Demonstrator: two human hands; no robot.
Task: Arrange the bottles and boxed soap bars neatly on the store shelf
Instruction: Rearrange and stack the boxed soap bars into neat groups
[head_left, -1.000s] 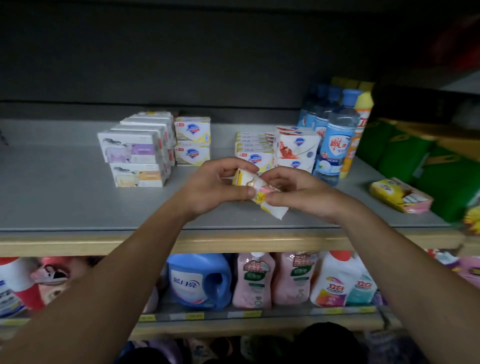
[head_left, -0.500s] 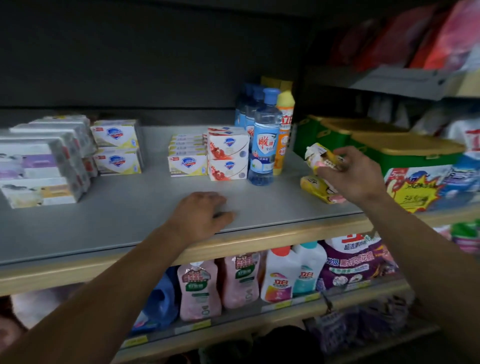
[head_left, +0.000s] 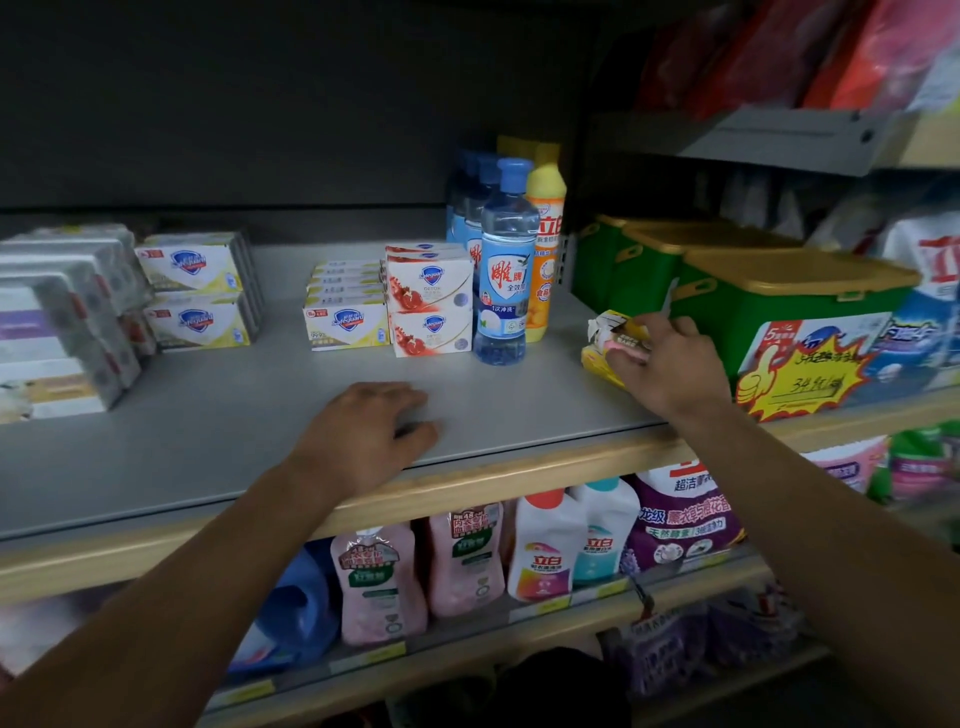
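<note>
The right hand (head_left: 670, 366) pinches a crumpled yellow-and-pink soap box (head_left: 615, 332) on top of another yellow soap box (head_left: 597, 364), at the grey shelf's (head_left: 208, 447) right end. The left hand (head_left: 363, 434) rests loosely curled, holding nothing. Stacked boxes (head_left: 345, 322) read "Safeguard"; one red-printed box (head_left: 428, 280) reads "DETOX", beside a blue-capped bottle (head_left: 506, 270).

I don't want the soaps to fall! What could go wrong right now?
The right hand is setting a crumpled soap packet on another yellow packet; stacked unevenly, it might slide off. That hand is close to the green tub and could bump it. The blue-capped bottle stands nearby and could tip if knocked.
</note>
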